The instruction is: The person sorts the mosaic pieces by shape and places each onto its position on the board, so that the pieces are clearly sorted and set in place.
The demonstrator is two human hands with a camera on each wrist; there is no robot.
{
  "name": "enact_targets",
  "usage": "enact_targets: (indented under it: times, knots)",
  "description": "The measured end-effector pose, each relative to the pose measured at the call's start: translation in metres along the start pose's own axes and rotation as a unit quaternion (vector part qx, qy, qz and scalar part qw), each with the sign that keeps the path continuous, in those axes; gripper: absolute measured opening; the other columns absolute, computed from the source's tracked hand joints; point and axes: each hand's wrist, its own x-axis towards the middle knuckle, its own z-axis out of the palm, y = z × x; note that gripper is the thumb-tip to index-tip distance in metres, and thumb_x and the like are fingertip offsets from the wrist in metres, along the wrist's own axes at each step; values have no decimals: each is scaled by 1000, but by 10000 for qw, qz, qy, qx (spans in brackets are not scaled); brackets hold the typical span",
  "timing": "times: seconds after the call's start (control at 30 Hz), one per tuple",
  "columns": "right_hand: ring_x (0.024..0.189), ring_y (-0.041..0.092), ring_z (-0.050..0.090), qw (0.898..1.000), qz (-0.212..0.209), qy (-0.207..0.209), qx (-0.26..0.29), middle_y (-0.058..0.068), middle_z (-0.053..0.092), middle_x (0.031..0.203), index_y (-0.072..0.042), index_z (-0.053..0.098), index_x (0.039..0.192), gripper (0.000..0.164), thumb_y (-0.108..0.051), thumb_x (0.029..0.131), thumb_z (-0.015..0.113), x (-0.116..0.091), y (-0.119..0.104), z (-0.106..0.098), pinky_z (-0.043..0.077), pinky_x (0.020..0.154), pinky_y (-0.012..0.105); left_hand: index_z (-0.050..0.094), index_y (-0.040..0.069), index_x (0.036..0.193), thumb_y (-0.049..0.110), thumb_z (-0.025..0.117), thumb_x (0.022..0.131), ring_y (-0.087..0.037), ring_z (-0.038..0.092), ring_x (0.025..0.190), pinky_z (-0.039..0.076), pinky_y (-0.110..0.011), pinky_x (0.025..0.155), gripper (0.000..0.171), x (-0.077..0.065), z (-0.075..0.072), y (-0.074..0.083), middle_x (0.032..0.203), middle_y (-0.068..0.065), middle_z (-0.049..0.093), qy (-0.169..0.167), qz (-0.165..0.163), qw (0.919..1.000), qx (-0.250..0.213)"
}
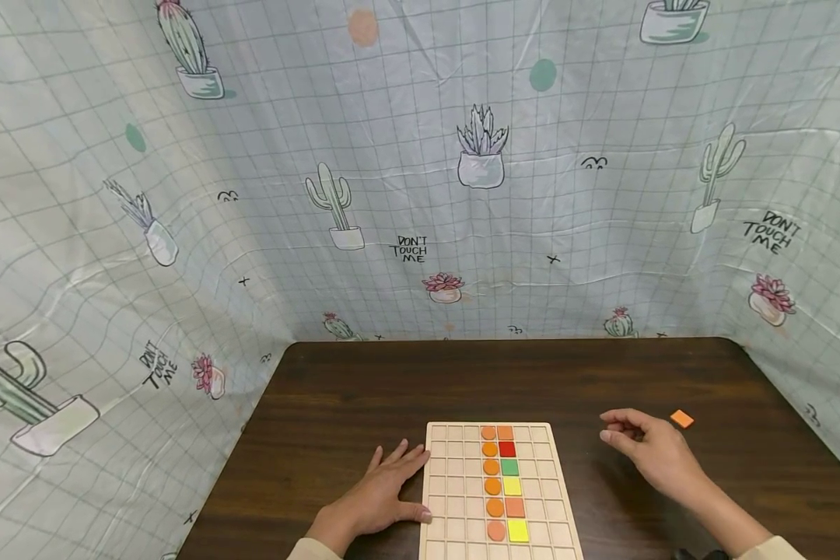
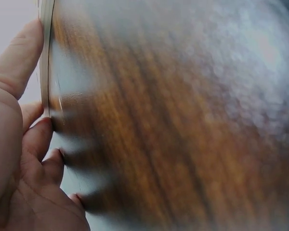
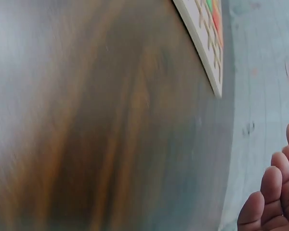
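A light wooden grid board point(image 1: 455, 490) lies on the dark table. Down its middle run a column of round tiles point(image 1: 492, 486), mostly orange, and a column of square tiles point(image 1: 511, 486) in orange, red, green and yellow. My left hand point(image 1: 383, 494) rests spread at the board's left side; its thumb and a fingertip touch the edge. Seen from the left wrist, the thumb point(image 2: 24, 57) lies along that edge. To the right of the board my right hand point(image 1: 647, 447) hovers, fingers loosely bent, nothing visible in it. Just beyond it lies a loose orange square tile point(image 1: 682, 418).
The brown wooden table point(image 1: 364, 381) reaches back to a hanging cloth point(image 1: 406, 194) printed with cacti, which also encloses both sides. A dark object point(image 1: 700, 554) shows at the bottom edge by the right sleeve point(image 1: 773, 549).
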Motion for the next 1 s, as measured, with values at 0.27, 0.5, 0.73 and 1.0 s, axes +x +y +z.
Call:
enact_targets:
  times: [0.27,0.5,0.73,1.0]
  knots:
    - [89,0,57,9990,224,166,-353,16,71,119,-1,65,140,49,-35,105,68,19,38,-36,49,66,25,39,18,165,53,79,88,-32,16,164,2,-66,131,93,-1,0,0,172,-2,34,0,5,10000,-31]
    - [104,39,64,9974,395,-46,-607,32,63,130,5,54,148,60,-37,107,65,31,73,-56,54,74,42,40,19,165,52,80,88,-32,17,164,2,-66,130,93,-1,0,0,172,-2,34,-2,-51,10000,-44]
    - [118,61,54,9929,420,-63,-1109,43,51,140,7,49,150,70,-48,107,60,32,104,-66,50,81,65,39,18,165,53,80,88,-32,17,164,3,-66,130,93,0,0,-1,172,-1,34,-28,-51,10000,27]
    - [122,66,48,9904,759,-80,-1149,46,45,146,6,51,149,73,-50,105,62,34,117,-68,45,87,72,39,17,165,53,79,89,-32,16,164,2,-66,130,93,-1,0,-1,172,-2,34,-10,-23,10000,-16]
